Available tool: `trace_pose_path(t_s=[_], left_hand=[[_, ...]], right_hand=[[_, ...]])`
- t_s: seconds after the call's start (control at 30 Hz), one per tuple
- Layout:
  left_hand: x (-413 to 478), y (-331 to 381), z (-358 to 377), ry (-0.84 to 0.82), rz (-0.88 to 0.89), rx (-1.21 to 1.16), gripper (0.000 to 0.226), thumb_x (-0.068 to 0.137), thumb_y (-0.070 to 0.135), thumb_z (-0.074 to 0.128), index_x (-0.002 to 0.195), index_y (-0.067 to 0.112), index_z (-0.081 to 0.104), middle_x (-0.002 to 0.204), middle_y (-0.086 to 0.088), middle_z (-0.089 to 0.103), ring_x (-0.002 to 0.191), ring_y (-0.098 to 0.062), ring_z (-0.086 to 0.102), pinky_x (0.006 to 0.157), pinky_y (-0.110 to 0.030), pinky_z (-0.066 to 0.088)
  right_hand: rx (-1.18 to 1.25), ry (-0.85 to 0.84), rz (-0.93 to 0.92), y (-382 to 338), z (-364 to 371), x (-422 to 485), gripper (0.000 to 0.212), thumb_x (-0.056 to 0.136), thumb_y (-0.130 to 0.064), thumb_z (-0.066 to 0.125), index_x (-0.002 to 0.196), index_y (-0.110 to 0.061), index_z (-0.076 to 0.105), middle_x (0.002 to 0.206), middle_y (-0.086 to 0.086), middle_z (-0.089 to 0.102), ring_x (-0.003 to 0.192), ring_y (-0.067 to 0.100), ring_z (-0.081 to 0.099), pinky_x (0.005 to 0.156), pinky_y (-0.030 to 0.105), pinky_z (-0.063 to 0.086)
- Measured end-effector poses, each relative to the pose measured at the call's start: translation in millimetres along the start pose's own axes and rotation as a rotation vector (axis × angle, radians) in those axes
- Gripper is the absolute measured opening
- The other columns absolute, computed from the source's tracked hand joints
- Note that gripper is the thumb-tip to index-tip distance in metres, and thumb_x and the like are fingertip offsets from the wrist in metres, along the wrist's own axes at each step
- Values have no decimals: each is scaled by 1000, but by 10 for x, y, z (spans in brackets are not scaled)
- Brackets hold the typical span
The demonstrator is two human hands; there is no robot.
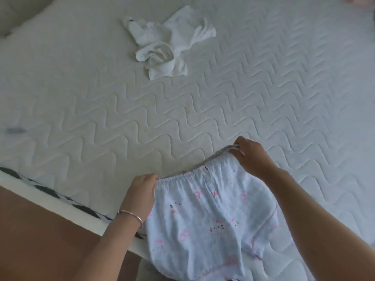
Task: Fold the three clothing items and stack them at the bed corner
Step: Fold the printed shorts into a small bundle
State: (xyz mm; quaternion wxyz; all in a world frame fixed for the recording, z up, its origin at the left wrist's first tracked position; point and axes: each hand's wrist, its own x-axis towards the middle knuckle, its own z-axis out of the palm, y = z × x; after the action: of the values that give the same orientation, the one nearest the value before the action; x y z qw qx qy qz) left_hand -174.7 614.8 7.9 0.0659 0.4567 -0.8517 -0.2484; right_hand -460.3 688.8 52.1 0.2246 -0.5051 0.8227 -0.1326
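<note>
The pale blue shorts (207, 216), printed with pink bows and small cat faces, lie spread at the near edge of the white quilted mattress (263, 88), their gathered waistband (182, 176) turned away from the person and their lower part hanging over the mattress edge toward the viewer. Well beyond the shorts, further up the mattress and slightly left, sits a crumpled heap of white clothing (168, 47); I cannot tell whether it is one piece or more. Bare quilting lies between the heap and the shorts. Left of the shorts, a black-and-white patterned border (50, 191) runs along the side of the mattress, with brown floor (40, 240) below it. Far to the left of the shorts, a small grey smudge (15, 130) marks the quilting. The left hand (142, 191) grips the left end of the waistband, fingers curled around the fabric, with a thin bracelet (132, 214) on the wrist. The right hand (249, 155) reaches further forward and pinches the right end of the waistband between curled fingers and thumb, lifting that corner slightly. The right forearm crosses the right side of the shorts, and the waistband is pulled fairly taut between the hands.
</note>
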Motion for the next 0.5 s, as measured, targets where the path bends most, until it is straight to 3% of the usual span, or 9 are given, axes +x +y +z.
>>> trace_pose_path(t_s=[0.1, 0.2, 0.27, 0.43, 0.5], left_hand=[[142, 97, -528, 142, 258, 102, 36, 59, -17, 56, 89, -1, 65, 73, -17, 67, 66, -33, 61, 54, -33, 53], [219, 207, -1112, 231, 441, 179, 53, 48, -27, 68, 96, -4, 65, 80, -17, 69, 74, -30, 60, 59, -29, 52], [186, 306, -1523, 273, 527, 243, 57, 44, -26, 73, 96, -6, 64, 81, -19, 68, 71, -35, 64, 57, -34, 54], [92, 533, -2361, 347, 650, 299, 62, 34, -21, 77, 93, -7, 62, 79, -23, 65, 68, -40, 62, 60, -45, 54], [19, 662, -2609, 406, 633, 199, 50, 51, -25, 69, 97, -6, 61, 85, -26, 61, 72, -44, 61, 62, -45, 53]], right_hand=[[4, 95, 8, -251, -481, -322, 21, 94, -24, 50, 99, -4, 53, 81, 10, 59, 72, 25, 49, 60, 30, 32], [13, 220, 18, -548, -905, -688, 21, 95, -25, 48, 104, -8, 56, 82, 7, 59, 74, 23, 50, 63, 29, 36], [21, 318, 25, -752, -1123, -948, 20, 94, -26, 49, 104, -11, 58, 82, 5, 61, 78, 25, 54, 65, 30, 40], [63, 561, 34, -1251, -1463, -1507, 19, 93, -25, 50, 105, -13, 58, 87, 3, 62, 82, 26, 57, 70, 36, 47], [64, 654, 21, -1430, -1558, -1680, 18, 94, -21, 49, 106, -11, 57, 94, 7, 65, 84, 26, 57, 72, 35, 47]])
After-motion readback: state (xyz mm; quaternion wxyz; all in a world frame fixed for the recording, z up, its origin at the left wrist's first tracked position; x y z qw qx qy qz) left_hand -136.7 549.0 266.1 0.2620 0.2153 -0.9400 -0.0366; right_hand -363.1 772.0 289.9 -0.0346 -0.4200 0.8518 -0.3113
